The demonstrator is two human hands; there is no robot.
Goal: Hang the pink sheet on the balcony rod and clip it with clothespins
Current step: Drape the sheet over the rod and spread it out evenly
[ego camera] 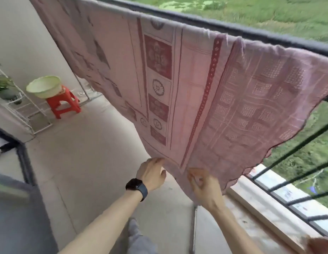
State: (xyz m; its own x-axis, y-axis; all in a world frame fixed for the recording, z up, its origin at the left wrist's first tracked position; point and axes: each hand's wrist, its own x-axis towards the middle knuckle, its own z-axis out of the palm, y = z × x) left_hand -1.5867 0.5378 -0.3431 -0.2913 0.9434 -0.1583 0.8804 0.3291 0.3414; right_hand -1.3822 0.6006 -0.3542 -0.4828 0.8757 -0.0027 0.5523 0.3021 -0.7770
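The pink sheet [187, 88], patterned with dark red squares and flowers, hangs draped over the dark balcony rod [260, 33] that runs from the top centre to the right edge. My left hand [152, 173], with a black watch on the wrist, grips the sheet's bottom hem. Just to its right, my right hand [203, 187] pinches the same hem between thumb and fingers. Both hands hold the lower edge out from the railing. No clothespins are visible.
A pale green basin [43, 86] rests on a red plastic stool [63, 104] at the far left by the wall. A white wire plant rack [16, 107] stands beside it. Dark railing bars [296, 149] and a ledge line the right side.
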